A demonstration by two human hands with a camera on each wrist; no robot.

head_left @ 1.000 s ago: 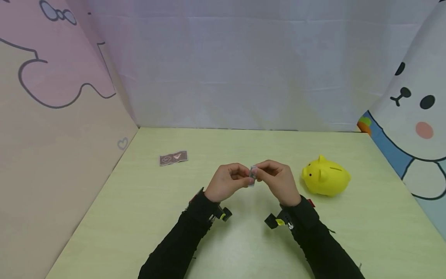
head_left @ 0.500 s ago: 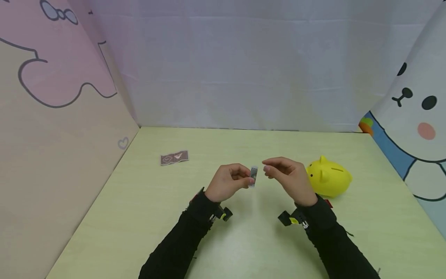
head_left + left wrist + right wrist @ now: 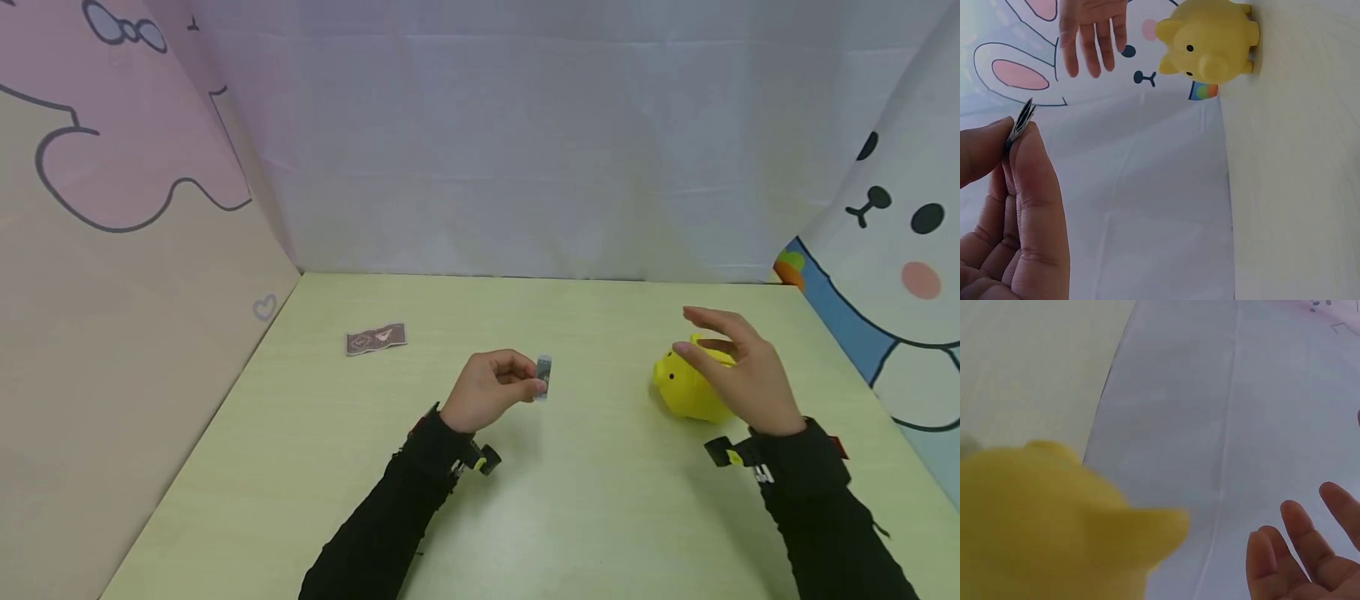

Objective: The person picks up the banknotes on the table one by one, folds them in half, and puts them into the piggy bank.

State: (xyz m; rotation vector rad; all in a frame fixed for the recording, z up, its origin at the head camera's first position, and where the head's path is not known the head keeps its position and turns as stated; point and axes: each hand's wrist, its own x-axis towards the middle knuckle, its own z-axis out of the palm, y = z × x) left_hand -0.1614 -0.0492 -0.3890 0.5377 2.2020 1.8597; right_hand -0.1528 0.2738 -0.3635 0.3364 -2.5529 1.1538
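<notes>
I see my left hand (image 3: 491, 390) low in the middle of the head view, raised a little off the green table (image 3: 525, 517), its thumb and curled forefinger pinching a small folded banknote (image 3: 543, 377) that stands upright out of the fingertips. In the left wrist view that folded note (image 3: 1020, 120) shows edge-on at the left of the frame, clamped between thumb and finger (image 3: 1034, 187).

My right hand (image 3: 738, 371) sits at centre right of the head view, fingers spread wide and relaxed, holding nothing. It hovers over and in front of the yellow piggy bank (image 3: 686, 390), covering its back; I cannot tell whether the palm touches it. The left wrist view has those fingers (image 3: 1088, 34) at the top left, apart from the pig (image 3: 1213, 40), which stands on the table at upper right. In the right wrist view the pig (image 3: 1054, 531) fills the lower left, blurred, with my fingertips (image 3: 1300, 544) at lower right.

Whether the pig holds anything I cannot tell.

A second note (image 3: 376, 339) lies flat at the upper left of the table, well apart from both hands. Cartoon-printed cloth walls (image 3: 112, 208) close in the sides.
</notes>
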